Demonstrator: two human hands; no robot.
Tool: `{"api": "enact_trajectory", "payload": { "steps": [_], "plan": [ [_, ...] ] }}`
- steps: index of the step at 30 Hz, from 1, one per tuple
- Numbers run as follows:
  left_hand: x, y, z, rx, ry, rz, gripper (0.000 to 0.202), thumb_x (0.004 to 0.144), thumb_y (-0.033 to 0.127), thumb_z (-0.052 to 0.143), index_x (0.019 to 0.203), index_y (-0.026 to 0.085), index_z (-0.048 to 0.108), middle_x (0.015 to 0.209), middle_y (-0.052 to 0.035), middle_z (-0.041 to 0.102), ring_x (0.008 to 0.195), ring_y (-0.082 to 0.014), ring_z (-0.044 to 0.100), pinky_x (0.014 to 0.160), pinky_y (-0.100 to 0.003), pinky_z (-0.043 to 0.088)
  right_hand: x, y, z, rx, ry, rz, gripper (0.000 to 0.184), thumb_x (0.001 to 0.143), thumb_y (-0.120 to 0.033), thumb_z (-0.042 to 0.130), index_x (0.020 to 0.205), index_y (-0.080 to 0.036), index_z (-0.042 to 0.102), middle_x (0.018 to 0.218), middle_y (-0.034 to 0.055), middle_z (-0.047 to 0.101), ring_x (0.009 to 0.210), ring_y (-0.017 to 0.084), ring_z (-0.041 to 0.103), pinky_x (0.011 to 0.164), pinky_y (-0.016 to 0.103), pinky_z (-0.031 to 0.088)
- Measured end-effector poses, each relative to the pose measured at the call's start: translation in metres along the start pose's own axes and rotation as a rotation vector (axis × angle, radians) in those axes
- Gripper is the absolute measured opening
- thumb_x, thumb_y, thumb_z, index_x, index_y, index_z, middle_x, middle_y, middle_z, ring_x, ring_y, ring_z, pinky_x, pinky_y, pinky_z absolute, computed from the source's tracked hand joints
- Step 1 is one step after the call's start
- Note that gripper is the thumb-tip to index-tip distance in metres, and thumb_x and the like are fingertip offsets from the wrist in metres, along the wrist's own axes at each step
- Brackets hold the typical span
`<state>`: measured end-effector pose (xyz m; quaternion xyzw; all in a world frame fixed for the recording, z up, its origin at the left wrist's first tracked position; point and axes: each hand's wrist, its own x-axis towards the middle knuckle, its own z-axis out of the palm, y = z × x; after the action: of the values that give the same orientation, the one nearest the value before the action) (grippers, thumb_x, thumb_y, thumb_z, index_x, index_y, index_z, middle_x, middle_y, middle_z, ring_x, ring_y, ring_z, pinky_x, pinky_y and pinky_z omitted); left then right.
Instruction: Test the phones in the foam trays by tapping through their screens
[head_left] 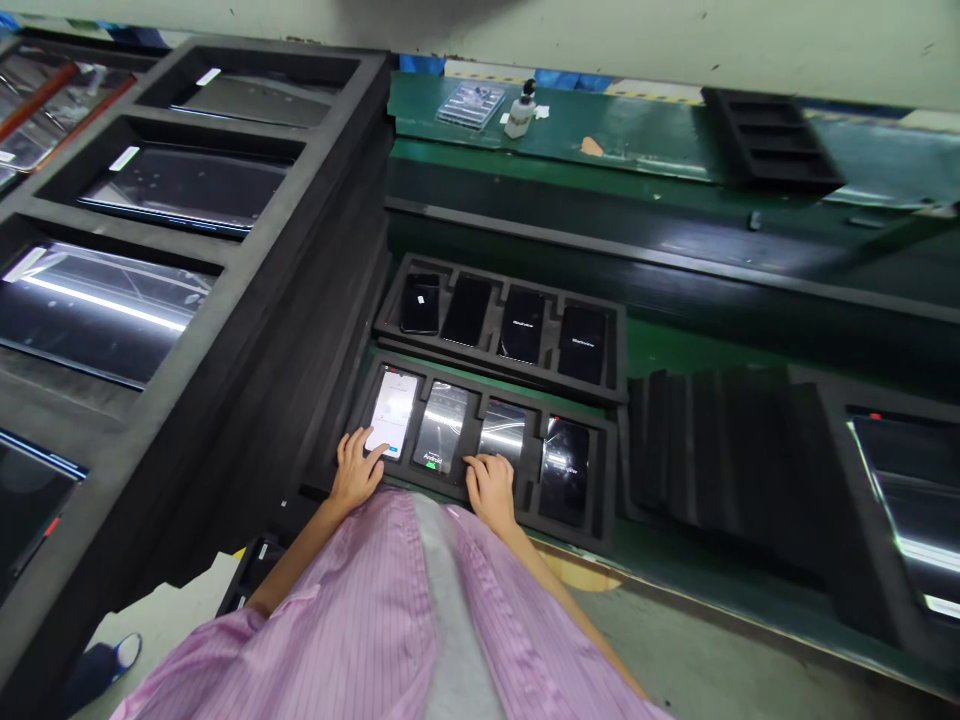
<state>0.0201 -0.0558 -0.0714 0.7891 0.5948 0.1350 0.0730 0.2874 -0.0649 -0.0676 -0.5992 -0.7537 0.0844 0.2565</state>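
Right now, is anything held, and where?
The left hand seems only to touch the bright phone near its bottom. The right hand is by that row's third phone; its hold can't be told.

Streaky glare across my tray (601, 480)
By its left edge a phone (394, 400) glows white at my left hand (358, 470); past its right edge, dark stacked foam (720, 440) blurs.

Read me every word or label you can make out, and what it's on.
"Android": second phone from left, near tray.
"Blackview": third phone and fourth phone, far tray.
Too small or blurred: text on the near tray's white screen, its rightmost phone, and the bottle.
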Motion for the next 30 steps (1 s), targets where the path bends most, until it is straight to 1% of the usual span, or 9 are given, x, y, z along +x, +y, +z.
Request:
{"api": "enact_trajectory", "payload": {
  "steps": [5,8,11,15,21,26,30],
  "plan": [
    [0.0005,0.0005,0.0007,-0.016,-0.004,-0.018,0.034,0.085,0.024,0.039,0.109,0.024,0.062,0.133,-0.0114,0.043,0.124,-0.0273,0.035,0.104,-0.052,0.026,-0.0002,0.0011,-0.0001,0.009,0.006,-0.008,0.027,0.089,-0.019,0.035,0.094,-0.018,0.061,0.086,0.0059,0.057,0.086,0.017,0.049,0.093,0.039,0.034],
    [0.0007,0.0007,0.0,-0.01,-0.011,-0.014,0.034,0.085,0.024,0.04,0.109,0.026,0.063,0.132,-0.0106,0.043,0.125,-0.027,0.035,0.104,-0.052,0.025,-0.0002,0.0015,-0.0001,0.013,0.005,-0.005,0.027,0.089,-0.019,0.035,0.094,-0.017,0.061,0.086,0.0059,0.056,0.086,0.018,0.048,0.093,0.039,0.034],
    [0.0009,0.0009,-0.0018,0.004,-0.017,0.014,0.034,0.084,0.024,0.041,0.11,0.029,0.063,0.132,-0.0087,0.043,0.125,-0.0264,0.034,0.104,-0.052,0.025,0.0002,0.0013,-0.0001,0.013,0.004,-0.004,0.027,0.089,-0.019,0.035,0.093,-0.018,0.061,0.086,0.0057,0.056,0.087,0.018,0.048,0.093,0.039,0.033],
    [0.001,0.0016,-0.0039,0.018,-0.013,0.046,0.034,0.083,0.025,0.043,0.109,0.031,0.064,0.131,-0.0086,0.044,0.125,-0.027,0.034,0.103,-0.053,0.025,0.0009,0.0009,-0.0004,0.014,0.001,-0.002,0.027,0.089,-0.019,0.035,0.093,-0.018,0.061,0.086,0.0056,0.056,0.087,0.018,0.048,0.092,0.039,0.033],
    [0.0009,0.0022,-0.0039,0.002,-0.022,0.02,0.036,0.083,0.022,0.042,0.111,0.033,0.063,0.131,-0.0072,0.044,0.125,-0.0262,0.034,0.104,-0.053,0.024,0.0007,0.0007,-0.0004,0.024,-0.008,0.013,0.026,0.088,-0.018,0.036,0.094,-0.019,0.062,0.087,0.0055,0.056,0.088,0.018,0.047,0.093,0.039,0.033],
    [0.0005,0.0018,-0.0037,-0.013,-0.019,0.028,0.037,0.084,0.021,0.04,0.111,0.032,0.063,0.132,-0.0079,0.044,0.125,-0.0266,0.033,0.104,-0.053,0.024,0.0001,0.002,0.0011,0.024,-0.001,0.017,0.027,0.088,-0.018,0.035,0.093,-0.019,0.062,0.087,0.0055,0.055,0.088,0.018,0.047,0.092,0.039,0.033],
    [0.0012,0.0022,-0.0044,-0.014,-0.034,0.02,0.037,0.083,0.022,0.042,0.112,0.034,0.062,0.132,-0.0055,0.045,0.125,-0.0263,0.033,0.105,-0.053,0.023,0.0001,0.0029,0.0016,0.023,0.005,0.012,0.027,0.088,-0.019,0.035,0.093,-0.019,0.061,0.087,0.0052,0.056,0.087,0.018,0.048,0.092,0.039,0.033]
  ]
}}
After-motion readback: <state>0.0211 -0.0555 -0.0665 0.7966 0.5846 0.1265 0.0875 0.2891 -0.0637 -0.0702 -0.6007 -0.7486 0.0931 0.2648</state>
